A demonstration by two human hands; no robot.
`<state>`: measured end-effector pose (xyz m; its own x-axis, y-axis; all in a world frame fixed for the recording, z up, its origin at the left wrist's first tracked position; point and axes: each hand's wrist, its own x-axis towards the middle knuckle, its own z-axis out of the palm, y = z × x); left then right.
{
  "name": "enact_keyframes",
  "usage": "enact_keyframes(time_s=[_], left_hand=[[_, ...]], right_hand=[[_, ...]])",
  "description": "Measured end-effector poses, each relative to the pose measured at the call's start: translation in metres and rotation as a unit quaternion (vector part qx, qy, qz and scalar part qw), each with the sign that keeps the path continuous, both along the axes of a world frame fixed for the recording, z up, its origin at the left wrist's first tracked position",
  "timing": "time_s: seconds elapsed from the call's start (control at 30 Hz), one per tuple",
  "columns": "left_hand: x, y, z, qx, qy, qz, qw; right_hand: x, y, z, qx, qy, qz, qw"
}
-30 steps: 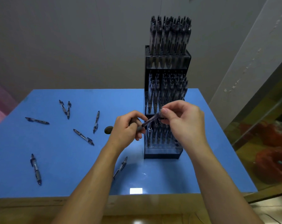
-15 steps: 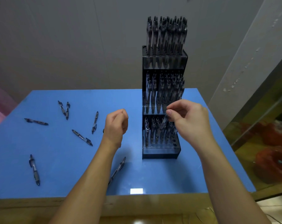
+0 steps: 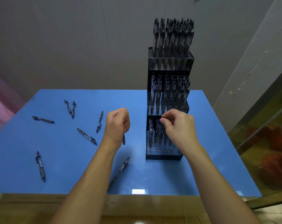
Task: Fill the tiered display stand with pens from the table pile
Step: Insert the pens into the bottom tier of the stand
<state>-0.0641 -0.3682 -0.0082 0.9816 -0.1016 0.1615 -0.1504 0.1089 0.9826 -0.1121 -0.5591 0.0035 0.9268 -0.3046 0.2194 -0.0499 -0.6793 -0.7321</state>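
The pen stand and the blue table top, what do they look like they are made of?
The pen stand looks like hard plastic: a glossy black frame with see-through front panels, since pen tips show through them. The blue table top seems a smooth, glossy laminate or painted board; it mirrors a bright light patch near its front edge. What lies under the blue surface cannot be told.

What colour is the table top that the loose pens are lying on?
Bright blue; the table top shows clearly in the head view.
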Motion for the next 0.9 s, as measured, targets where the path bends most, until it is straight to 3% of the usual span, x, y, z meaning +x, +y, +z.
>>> enact_keyframes(time_s=[0.27,0.47,0.53,0.63,0.77,0.9], left_hand=[[0.000,-0.002,0.001,-0.001,0.020,-0.002,1.000],[-0.001,-0.003,0.007,-0.030,0.036,0.000,0.999],[0.000,-0.004,0.011,-0.048,0.044,0.003,0.998],[-0.001,-0.011,0.022,-0.076,0.066,0.005,0.995],[-0.005,-0.029,0.036,-0.112,0.050,-0.013,0.992],[-0.008,-0.038,0.044,-0.110,0.004,-0.044,0.993]], right_hand=[[0.004,0.008,-0.020,-0.058,0.060,0.019,0.996],[0.001,0.008,-0.023,-0.104,0.044,0.017,0.994],[-0.002,0.008,-0.018,-0.112,0.001,0.021,0.993],[-0.006,0.017,-0.009,-0.045,-0.084,0.068,0.993],[-0.010,0.041,0.004,0.130,-0.007,0.101,0.986],[-0.011,0.046,0.004,0.199,0.002,0.092,0.976]])
